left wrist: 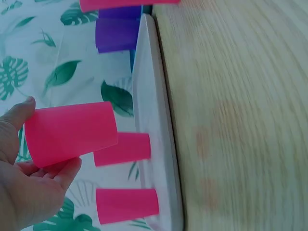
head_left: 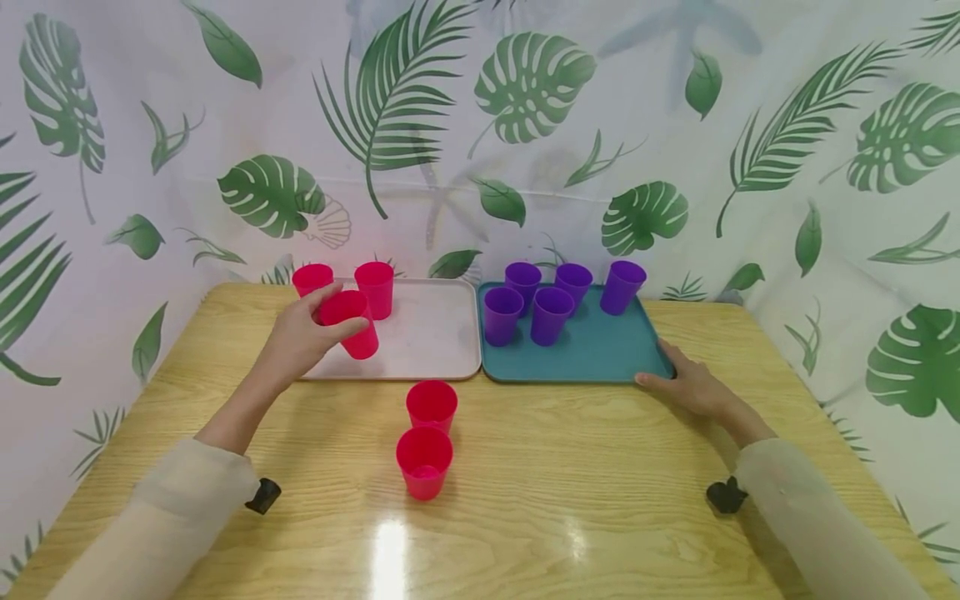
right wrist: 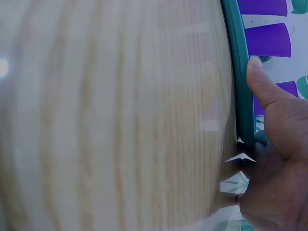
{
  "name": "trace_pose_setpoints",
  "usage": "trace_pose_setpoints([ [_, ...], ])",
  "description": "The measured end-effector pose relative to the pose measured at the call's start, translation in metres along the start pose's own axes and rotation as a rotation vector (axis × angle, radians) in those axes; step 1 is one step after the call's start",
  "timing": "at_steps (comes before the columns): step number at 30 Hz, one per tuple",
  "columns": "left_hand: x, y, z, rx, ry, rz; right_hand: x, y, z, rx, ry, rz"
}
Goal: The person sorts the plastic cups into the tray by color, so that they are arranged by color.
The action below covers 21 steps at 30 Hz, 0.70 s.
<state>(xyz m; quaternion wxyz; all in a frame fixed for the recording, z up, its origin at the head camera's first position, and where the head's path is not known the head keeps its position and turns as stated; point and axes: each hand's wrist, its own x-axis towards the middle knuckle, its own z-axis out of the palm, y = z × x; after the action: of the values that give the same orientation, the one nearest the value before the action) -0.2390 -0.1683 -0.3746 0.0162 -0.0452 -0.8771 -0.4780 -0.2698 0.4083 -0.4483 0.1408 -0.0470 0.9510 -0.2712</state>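
My left hand (head_left: 303, 333) holds a red cup (head_left: 362, 340) by its upper part, thumb on one side and fingers on the other. The cup tilts slightly, and in the left wrist view a gap shows between its base and the white tray (head_left: 435, 358). Two more red cups stand on this tray, one of them a back-left cup (head_left: 311, 277) partly behind my hand. At the front right corner of the teal tray (head_left: 585, 362), my right hand (head_left: 693, 387) grips the edge, with the thumb (right wrist: 262, 79) on the rim and the fingers round the side.
Several purple cups (head_left: 551, 321) stand upright on the teal tray, mostly toward its left and back. Two red cups stand on the wooden table (head_left: 570, 467) before the trays, the nearer cup (head_left: 424, 467) overlapping the farther one. A leaf-patterned cloth (head_left: 540, 167) hangs behind.
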Motion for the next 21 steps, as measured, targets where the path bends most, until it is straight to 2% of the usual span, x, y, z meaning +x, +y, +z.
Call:
trace_pose_setpoints([
  [5, 0.003, -0.017, -0.011, 0.027, 0.046, -0.054, 0.001, 0.002, -0.001, -0.001, 0.009, -0.018],
  [10, 0.007, -0.032, -0.016, 0.038, 0.102, -0.095, 0.002, 0.003, -0.001, 0.002, 0.010, -0.023],
  [17, 0.013, -0.041, -0.016, 0.023, 0.174, -0.163, 0.001, 0.004, 0.000, 0.027, 0.012, -0.034],
  [21, 0.017, -0.044, -0.014, 0.027, 0.202, -0.179, 0.001, 0.004, 0.000, 0.028, 0.013, -0.032],
])
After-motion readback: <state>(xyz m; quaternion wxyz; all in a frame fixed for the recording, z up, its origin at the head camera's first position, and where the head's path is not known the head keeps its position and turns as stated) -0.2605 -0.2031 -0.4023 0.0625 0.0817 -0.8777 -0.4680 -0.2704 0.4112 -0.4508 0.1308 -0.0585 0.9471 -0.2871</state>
